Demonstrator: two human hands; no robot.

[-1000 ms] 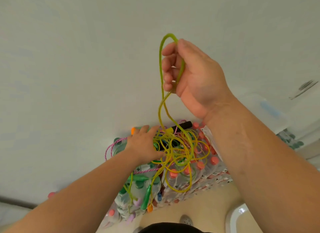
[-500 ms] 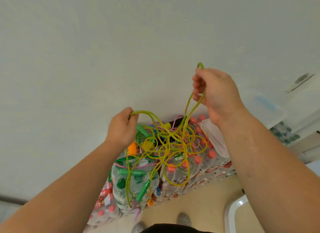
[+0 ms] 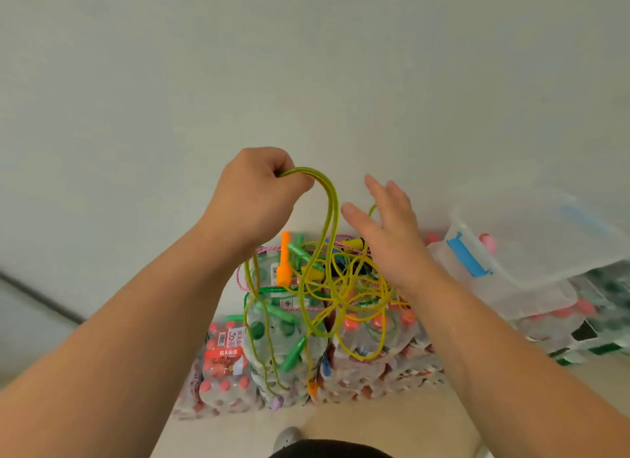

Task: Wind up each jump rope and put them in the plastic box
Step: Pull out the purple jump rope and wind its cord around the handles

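— How were the hands placed?

— Apart. The left hand (image 3: 255,201) was fisted round a loop of the yellow-green jump rope (image 3: 332,212) and raised above the heap. The doubled cord arched out of the fist and dropped straight down. The right hand (image 3: 385,232) was just beside that cord, fingers straight and spread, gripping nothing (a sliver of yellow cord showed behind it, but I couldn't tell whether they touched).

— And the other ropes?

— They lay in a tangle of jump ropes (image 3: 344,287) on top of shrink-wrapped packs of water bottles (image 3: 225,358) stacked against the wall (image 3: 306,65). An orange handle (image 3: 283,265) stood nearly upright near the top of the pile. A green handle (image 3: 295,352) hung down the front of the packs, and a pink braided rope (image 3: 254,256) looped along the left edge.

— The plastic box?

— It was off to the right, clear with a blue latch (image 3: 468,256). The plastic box (image 3: 545,253) sat tilted on another stack of bottles, near the right forearm.
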